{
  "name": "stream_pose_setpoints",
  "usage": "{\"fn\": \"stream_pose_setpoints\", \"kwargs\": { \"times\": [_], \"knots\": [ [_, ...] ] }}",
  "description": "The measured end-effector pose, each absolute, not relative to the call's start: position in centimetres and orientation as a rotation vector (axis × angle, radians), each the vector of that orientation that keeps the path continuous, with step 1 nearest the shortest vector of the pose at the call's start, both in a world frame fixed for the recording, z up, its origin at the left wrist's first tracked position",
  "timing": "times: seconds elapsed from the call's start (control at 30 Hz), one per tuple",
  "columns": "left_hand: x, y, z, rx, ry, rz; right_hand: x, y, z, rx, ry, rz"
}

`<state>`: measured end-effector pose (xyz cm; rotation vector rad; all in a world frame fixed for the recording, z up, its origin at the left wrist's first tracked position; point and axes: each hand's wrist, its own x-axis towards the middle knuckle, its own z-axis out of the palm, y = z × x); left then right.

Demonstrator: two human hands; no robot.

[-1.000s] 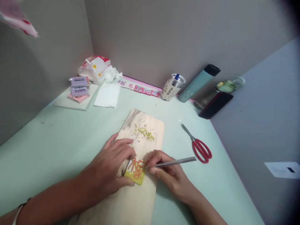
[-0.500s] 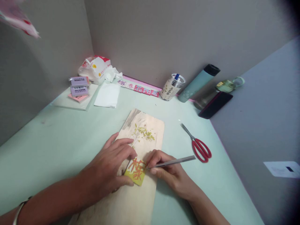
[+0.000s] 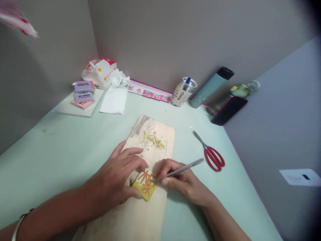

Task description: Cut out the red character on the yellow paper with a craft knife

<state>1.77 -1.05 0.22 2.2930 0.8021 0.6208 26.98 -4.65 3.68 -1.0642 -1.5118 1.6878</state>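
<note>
A square yellow carving block (image 3: 144, 192) lies on a wooden board (image 3: 140, 217); its face bears an orange-red Chinese character, with pale carved-away patches around it. My left hand (image 3: 121, 172) is closed on the block, thumb at the lower corner and index finger at the top. Between the thumb and fingers of my right hand (image 3: 179, 179) is a slim silver pen-shaped carving knife (image 3: 188, 166), held like a pen. Its tip meets the block's right edge; the exact contact is too small to make out. Yellow-green shavings (image 3: 154, 140) are scattered on the board's far part.
Red-handled scissors (image 3: 213, 157) lie right of the board. Behind stand a clear labelled cup (image 3: 182, 93), a teal bottle (image 3: 212, 87) and a dark phone (image 3: 229, 111). Lettered blocks (image 3: 147, 93), white paper (image 3: 114, 101), packaged purple blocks (image 3: 84, 91) and a bag (image 3: 101, 70) sit at the back left.
My right hand has tilted the carving knife more steeply, its rear end rising and shifting left. The block has turned slightly under my left fingers. The whole view has shifted a little.
</note>
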Motion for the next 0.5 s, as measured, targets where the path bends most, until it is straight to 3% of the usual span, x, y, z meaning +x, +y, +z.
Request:
{"fn": "stream_pose_setpoints", "kwargs": {
  "times": [0.5],
  "knots": [
    [1.91, -1.18, 0.24, 2.298, 0.797, 0.657, 26.52, -4.94, 3.66, -1.067, -1.443, 1.697]
  ]
}}
